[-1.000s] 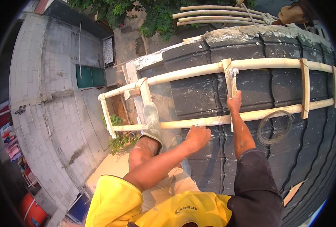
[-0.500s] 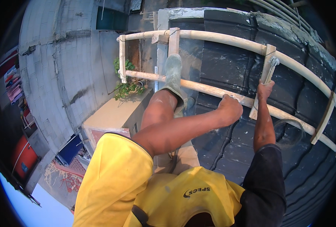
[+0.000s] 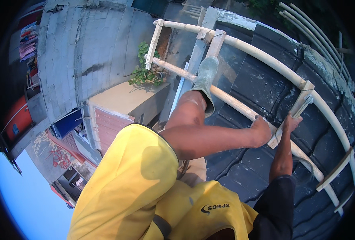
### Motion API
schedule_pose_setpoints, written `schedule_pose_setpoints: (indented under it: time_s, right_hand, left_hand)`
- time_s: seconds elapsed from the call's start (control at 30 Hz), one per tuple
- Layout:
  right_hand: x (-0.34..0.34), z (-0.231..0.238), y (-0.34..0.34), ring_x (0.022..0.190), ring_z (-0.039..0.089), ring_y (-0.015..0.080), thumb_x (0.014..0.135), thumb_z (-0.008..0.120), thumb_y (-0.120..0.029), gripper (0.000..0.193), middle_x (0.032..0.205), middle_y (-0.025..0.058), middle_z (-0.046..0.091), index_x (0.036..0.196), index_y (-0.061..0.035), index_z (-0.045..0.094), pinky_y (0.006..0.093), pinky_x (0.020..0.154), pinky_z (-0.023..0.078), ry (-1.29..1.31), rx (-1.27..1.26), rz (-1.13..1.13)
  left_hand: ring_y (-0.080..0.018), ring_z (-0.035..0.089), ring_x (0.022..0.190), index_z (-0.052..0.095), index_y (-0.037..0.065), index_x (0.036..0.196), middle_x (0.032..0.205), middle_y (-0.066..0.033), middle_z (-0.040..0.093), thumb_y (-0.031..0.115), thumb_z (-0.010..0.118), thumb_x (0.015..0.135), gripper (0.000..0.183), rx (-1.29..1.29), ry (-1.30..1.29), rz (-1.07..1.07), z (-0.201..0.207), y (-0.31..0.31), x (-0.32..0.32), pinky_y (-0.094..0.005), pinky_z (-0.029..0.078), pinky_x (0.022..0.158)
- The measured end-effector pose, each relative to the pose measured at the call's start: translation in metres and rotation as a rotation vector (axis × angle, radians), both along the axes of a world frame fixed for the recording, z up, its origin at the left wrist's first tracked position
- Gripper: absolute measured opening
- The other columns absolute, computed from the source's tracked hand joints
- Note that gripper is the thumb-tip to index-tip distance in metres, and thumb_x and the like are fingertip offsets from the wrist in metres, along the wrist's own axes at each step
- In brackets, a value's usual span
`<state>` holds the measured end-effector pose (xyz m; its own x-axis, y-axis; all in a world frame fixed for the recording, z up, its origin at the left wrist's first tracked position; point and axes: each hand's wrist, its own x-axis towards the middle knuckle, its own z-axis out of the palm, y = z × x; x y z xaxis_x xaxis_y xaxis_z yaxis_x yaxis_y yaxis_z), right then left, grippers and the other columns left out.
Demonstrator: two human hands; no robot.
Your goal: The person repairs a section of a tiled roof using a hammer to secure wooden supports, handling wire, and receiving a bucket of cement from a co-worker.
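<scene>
A ladder of pale round poles [image 3: 241, 107] with flat wooden rungs lies across dark roof tiles. My left hand [image 3: 261, 132] is closed at its near pole, beside a rung [image 3: 279, 134]; what its fingers hold, if anything, is hidden. Just to the right, my right hand [image 3: 292, 123] is closed round a narrow pale tool [image 3: 303, 105] with a grey-white head, held along that same rung. The tool's exact kind does not show. A muddy grey-green rubber boot [image 3: 206, 76] on my leg rests at another rung, farther left.
Dark roof tiles [image 3: 261, 64] spread under the ladder, bordered by a rough concrete ridge [image 3: 323, 70]. On the left, a grey roof [image 3: 93, 52] and a beige ledge [image 3: 127, 94] stand beyond a drop, with a leafy plant [image 3: 143, 66]. Several bamboo poles [image 3: 319, 38] lie at the far right.
The view has turned, so the ladder sits farther right and slopes more steeply. My left hand has come closer to my right hand along the pole. My right hand keeps its hold.
</scene>
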<state>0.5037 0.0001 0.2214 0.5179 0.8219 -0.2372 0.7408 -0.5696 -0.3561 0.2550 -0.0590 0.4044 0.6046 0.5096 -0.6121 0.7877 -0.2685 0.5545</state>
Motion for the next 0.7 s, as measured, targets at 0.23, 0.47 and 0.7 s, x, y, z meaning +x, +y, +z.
schedule_pose_setpoints:
  time_s: [0.23, 0.47, 0.7]
  right_hand:
    - [0.0, 0.002, 0.003, 0.106, 0.065, 0.0401, 0.083, 0.077, -0.022, 0.052, 0.113, 0.0249, 0.065, 0.119, 0.0004, 0.047, 0.0437, 0.094, 0.047, -0.003, -0.026, -0.008]
    - [0.004, 0.0, 0.001, 0.107, 0.064, 0.0405, 0.083, 0.077, -0.018, 0.05, 0.113, 0.0257, 0.065, 0.119, 0.0006, 0.047, 0.044, 0.094, 0.046, 0.008, 0.028, 0.014]
    - [0.002, 0.0, 0.0, 0.102, 0.065, 0.0403, 0.083, 0.076, -0.018, 0.049, 0.109, 0.0262, 0.064, 0.117, -0.0006, 0.045, 0.0443, 0.091, 0.047, 0.035, 0.072, 0.003]
  left_hand:
    - [-0.0293, 0.067, 0.101, 0.075, 0.005, 0.104, 0.105, -0.0146, 0.072, 0.016, 0.063, 0.088, 0.023, 0.047, 0.012, 0.029, -0.001, 0.0, 0.0, -0.0465, 0.045, 0.093]
    - [-0.0272, 0.068, 0.099, 0.074, 0.006, 0.105, 0.104, -0.0123, 0.072, 0.017, 0.062, 0.089, 0.023, 0.025, -0.013, 0.008, 0.006, 0.007, -0.011, -0.0458, 0.047, 0.089]
    - [-0.0292, 0.07, 0.091, 0.073, 0.004, 0.097, 0.097, -0.0143, 0.072, 0.015, 0.058, 0.089, 0.02, 0.079, -0.049, 0.083, -0.004, -0.004, -0.015, -0.0424, 0.049, 0.083]
